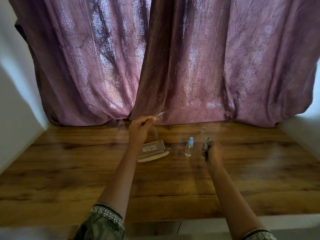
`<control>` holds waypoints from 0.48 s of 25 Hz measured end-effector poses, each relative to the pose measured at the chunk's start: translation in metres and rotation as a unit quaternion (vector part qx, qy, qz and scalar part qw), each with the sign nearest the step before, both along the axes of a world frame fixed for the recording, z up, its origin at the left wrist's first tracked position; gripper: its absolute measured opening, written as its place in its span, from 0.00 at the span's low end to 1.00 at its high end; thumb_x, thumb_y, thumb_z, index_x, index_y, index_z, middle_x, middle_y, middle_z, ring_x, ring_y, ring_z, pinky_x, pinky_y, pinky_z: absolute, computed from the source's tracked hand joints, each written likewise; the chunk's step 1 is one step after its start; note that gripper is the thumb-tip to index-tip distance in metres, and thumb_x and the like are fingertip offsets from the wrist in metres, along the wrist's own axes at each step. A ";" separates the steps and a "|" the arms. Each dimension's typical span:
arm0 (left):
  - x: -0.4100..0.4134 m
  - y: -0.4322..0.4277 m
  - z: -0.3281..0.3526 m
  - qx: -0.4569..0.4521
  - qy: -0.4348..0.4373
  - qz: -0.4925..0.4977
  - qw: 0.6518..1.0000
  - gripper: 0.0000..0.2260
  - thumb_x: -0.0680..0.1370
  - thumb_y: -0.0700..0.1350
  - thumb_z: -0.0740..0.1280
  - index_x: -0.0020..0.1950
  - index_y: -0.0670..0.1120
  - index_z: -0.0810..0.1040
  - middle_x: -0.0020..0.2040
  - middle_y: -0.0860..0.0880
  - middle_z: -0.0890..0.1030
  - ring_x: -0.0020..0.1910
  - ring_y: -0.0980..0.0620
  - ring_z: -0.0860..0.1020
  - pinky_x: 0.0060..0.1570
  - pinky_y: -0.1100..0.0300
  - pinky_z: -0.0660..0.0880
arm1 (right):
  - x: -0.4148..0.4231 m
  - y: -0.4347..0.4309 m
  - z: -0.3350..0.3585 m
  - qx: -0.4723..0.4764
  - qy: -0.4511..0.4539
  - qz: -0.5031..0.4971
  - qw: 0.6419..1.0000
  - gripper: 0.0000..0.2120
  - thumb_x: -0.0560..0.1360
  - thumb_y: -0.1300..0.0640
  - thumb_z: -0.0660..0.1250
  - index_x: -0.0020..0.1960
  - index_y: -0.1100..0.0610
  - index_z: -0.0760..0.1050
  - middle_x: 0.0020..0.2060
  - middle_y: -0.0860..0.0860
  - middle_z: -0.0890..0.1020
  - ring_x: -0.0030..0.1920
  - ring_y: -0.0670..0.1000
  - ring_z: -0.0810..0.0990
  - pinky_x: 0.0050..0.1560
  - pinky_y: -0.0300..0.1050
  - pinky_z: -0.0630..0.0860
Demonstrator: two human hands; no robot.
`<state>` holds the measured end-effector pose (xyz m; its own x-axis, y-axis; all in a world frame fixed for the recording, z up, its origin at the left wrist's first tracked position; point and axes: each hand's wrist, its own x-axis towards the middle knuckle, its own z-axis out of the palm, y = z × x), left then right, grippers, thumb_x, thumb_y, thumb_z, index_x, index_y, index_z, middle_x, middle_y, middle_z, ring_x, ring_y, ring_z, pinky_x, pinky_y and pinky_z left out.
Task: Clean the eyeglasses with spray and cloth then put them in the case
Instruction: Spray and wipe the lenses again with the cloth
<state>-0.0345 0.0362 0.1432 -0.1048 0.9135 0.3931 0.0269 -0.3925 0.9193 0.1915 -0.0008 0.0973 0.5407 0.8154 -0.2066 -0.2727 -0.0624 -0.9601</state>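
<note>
My left hand [141, 129] is raised above the table and grips clear-framed eyeglasses [161, 114]; the thin frame arcs to the right against the curtain and one temple hangs down toward the case. An open glasses case [152, 150] with a clear lid and pale lining lies on the wooden table [86, 170] just below that hand. A small clear spray bottle [188, 147] with a light blue cap stands upright to the case's right. My right hand [212, 152], blurred, is closed around a grey cloth [207, 142] right of the bottle.
A purple patterned curtain [173, 58] hangs along the table's far edge. White walls [15, 101] close in on the left and right sides. The table's near edge runs across the bottom of the view.
</note>
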 end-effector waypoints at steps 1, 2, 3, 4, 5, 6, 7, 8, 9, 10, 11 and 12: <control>-0.002 0.003 0.004 -0.036 -0.026 -0.007 0.999 0.07 0.75 0.39 0.66 0.44 0.46 0.83 0.30 0.57 0.82 0.34 0.62 0.78 0.41 0.65 0.74 | -0.005 -0.008 0.005 -0.002 0.036 0.039 0.999 0.13 0.75 0.61 0.53 0.33 0.55 0.69 0.21 0.47 0.71 0.23 0.47 0.69 0.19 0.34 0.65; -0.005 0.005 0.007 -0.070 -0.039 -0.008 0.997 0.07 0.76 0.39 0.65 0.46 0.43 0.83 0.28 0.58 0.81 0.29 0.64 0.75 0.35 0.69 0.71 | -0.011 -0.016 0.012 0.004 0.056 0.085 0.995 0.15 0.77 0.58 0.52 0.34 0.56 0.70 0.19 0.46 0.72 0.18 0.44 0.68 0.17 0.32 0.63; -0.008 0.007 0.010 -0.102 -0.047 -0.008 0.994 0.08 0.76 0.40 0.64 0.47 0.41 0.82 0.26 0.59 0.80 0.26 0.64 0.72 0.29 0.72 0.67 | -0.014 -0.019 0.015 0.018 0.052 0.132 0.990 0.18 0.79 0.54 0.52 0.35 0.57 0.72 0.18 0.45 0.72 0.17 0.42 0.69 0.16 0.32 0.63; -0.010 0.008 0.012 -0.131 -0.058 -0.016 0.990 0.08 0.76 0.41 0.63 0.46 0.41 0.82 0.25 0.58 0.80 0.25 0.63 0.71 0.26 0.73 0.65 | -0.017 -0.022 0.018 0.041 0.029 0.181 0.982 0.20 0.79 0.49 0.52 0.37 0.57 0.74 0.19 0.46 0.74 0.18 0.43 0.70 0.17 0.32 0.64; -0.013 0.009 0.013 -0.158 -0.072 -0.027 0.984 0.08 0.76 0.42 0.63 0.43 0.43 0.82 0.25 0.58 0.79 0.26 0.62 0.70 0.25 0.73 0.64 | -0.018 -0.020 0.019 0.062 -0.005 0.221 0.973 0.21 0.78 0.44 0.53 0.41 0.57 0.77 0.22 0.47 0.76 0.22 0.44 0.71 0.20 0.33 0.66; -0.015 0.009 0.014 -0.186 -0.085 -0.037 0.978 0.09 0.76 0.43 0.63 0.41 0.46 0.82 0.25 0.57 0.79 0.27 0.61 0.69 0.25 0.72 0.64 | -0.018 -0.018 0.021 0.079 -0.044 0.254 0.963 0.23 0.76 0.41 0.52 0.46 0.56 0.78 0.27 0.49 0.77 0.26 0.47 0.72 0.24 0.34 0.68; -0.016 0.011 0.013 -0.216 -0.096 -0.044 0.971 0.09 0.76 0.43 0.63 0.39 0.47 0.81 0.24 0.57 0.79 0.27 0.61 0.68 0.23 0.72 0.63 | -0.018 -0.015 0.022 0.093 -0.092 0.272 0.953 0.23 0.76 0.40 0.52 0.49 0.54 0.79 0.29 0.51 0.76 0.29 0.48 0.72 0.27 0.36 0.69; -0.016 0.012 0.011 -0.246 -0.104 -0.048 0.962 0.09 0.76 0.44 0.63 0.38 0.47 0.80 0.24 0.57 0.78 0.27 0.60 0.66 0.21 0.72 0.63 | -0.018 -0.014 0.026 0.110 -0.137 0.277 0.945 0.21 0.78 0.42 0.52 0.49 0.52 0.79 0.30 0.52 0.75 0.29 0.49 0.71 0.28 0.37 0.69; -0.017 0.013 0.010 -0.275 -0.104 -0.050 0.955 0.09 0.76 0.44 0.63 0.38 0.47 0.80 0.23 0.58 0.78 0.27 0.60 0.64 0.20 0.72 0.62 | -0.018 -0.012 0.029 0.130 -0.170 0.273 0.938 0.19 0.79 0.44 0.53 0.46 0.51 0.79 0.29 0.50 0.75 0.29 0.48 0.71 0.27 0.36 0.68; -0.017 0.013 0.008 -0.301 -0.099 -0.052 0.947 0.09 0.76 0.44 0.63 0.38 0.47 0.80 0.23 0.58 0.77 0.27 0.60 0.64 0.18 0.72 0.61 | -0.019 -0.012 0.033 0.151 -0.186 0.269 0.933 0.17 0.79 0.47 0.54 0.42 0.51 0.79 0.28 0.47 0.75 0.28 0.45 0.71 0.27 0.35 0.68; -0.016 0.013 0.005 -0.325 -0.093 -0.058 0.939 0.09 0.76 0.45 0.62 0.39 0.47 0.80 0.24 0.58 0.77 0.27 0.60 0.64 0.18 0.72 0.60 | -0.020 -0.012 0.037 0.173 -0.194 0.268 0.928 0.17 0.79 0.49 0.55 0.39 0.52 0.78 0.27 0.44 0.76 0.27 0.43 0.71 0.27 0.34 0.68; -0.015 0.012 0.002 -0.345 -0.092 -0.066 0.932 0.10 0.76 0.45 0.61 0.39 0.47 0.81 0.25 0.58 0.77 0.27 0.60 0.64 0.18 0.71 0.60 | -0.022 -0.013 0.040 0.191 -0.191 0.270 0.924 0.16 0.79 0.50 0.56 0.38 0.52 0.77 0.26 0.44 0.75 0.27 0.43 0.71 0.28 0.33 0.68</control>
